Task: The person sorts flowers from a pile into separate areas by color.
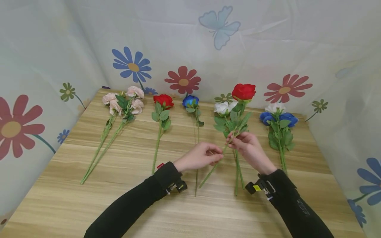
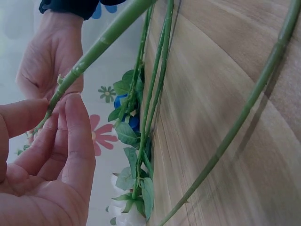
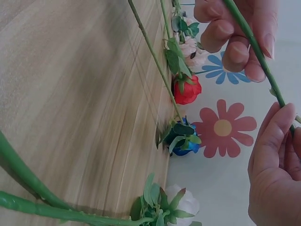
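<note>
A red rose (image 1: 244, 92) stands tilted, its leafy green stem slanting down towards the left. My right hand (image 1: 249, 148) pinches this stem just below the leaves. Lower on the same stem, my left hand (image 1: 203, 155) has its thumb and fingertips around it. The left wrist view shows the stem (image 2: 89, 59) running up to the left thumb and index finger. White roses (image 1: 222, 108) lie directly behind the right hand, partly covered by leaves. One blue rose (image 1: 190, 101) lies to their left, its long stem passing beneath my left hand.
Pink flowers (image 1: 137, 105) lie at the far left of the wooden table (image 1: 59, 195), with another red rose (image 1: 163, 101) to their right. Blue and white flowers (image 1: 288, 119) lie at the right. A flower-printed curtain (image 1: 178, 39) rises behind the table and along its sides.
</note>
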Tool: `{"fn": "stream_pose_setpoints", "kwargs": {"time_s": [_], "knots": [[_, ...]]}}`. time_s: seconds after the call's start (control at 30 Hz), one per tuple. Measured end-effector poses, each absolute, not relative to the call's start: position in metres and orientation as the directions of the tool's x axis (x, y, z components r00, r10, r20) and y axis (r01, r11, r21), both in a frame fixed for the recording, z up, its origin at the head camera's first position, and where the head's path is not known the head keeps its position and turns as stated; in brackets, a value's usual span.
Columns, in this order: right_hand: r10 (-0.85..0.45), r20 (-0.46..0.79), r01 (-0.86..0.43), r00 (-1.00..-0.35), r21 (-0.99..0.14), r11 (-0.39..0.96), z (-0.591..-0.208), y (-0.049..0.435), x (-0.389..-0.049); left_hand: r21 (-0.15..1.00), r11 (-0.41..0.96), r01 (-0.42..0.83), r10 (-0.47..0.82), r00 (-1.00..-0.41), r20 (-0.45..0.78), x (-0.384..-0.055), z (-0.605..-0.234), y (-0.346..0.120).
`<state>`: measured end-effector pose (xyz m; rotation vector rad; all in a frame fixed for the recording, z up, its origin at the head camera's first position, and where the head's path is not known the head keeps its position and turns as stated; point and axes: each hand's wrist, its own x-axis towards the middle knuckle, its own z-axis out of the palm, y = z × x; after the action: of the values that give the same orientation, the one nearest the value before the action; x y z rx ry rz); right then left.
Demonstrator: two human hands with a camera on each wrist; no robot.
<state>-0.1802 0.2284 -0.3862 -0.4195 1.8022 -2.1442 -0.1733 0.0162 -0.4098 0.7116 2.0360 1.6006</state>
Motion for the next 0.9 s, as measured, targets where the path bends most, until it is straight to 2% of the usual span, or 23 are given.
{"fn": "stream_pose_setpoints", "kwargs": {"time_s": [0.33,0.7,0.9], "knots": [[-0.414,-0.011,0.053,-0.910,-0.994,-0.092,-0.390,0.220,-0.183,0.987,0.153,0.052,0.639,-0.767,-0.058,-0.171,-0.410,0.013],[-0.421,-0.010,-0.004,-0.907,-0.999,0.032,-0.395,0.213,-0.184,0.983,0.170,0.071,0.640,-0.766,-0.056,-0.169,-0.414,0.004],[-0.422,-0.039,-0.016,-0.906,-0.992,0.126,-0.396,0.212,-0.182,0.984,0.178,0.030,0.594,-0.800,-0.083,-0.167,-0.413,-0.005]]}}
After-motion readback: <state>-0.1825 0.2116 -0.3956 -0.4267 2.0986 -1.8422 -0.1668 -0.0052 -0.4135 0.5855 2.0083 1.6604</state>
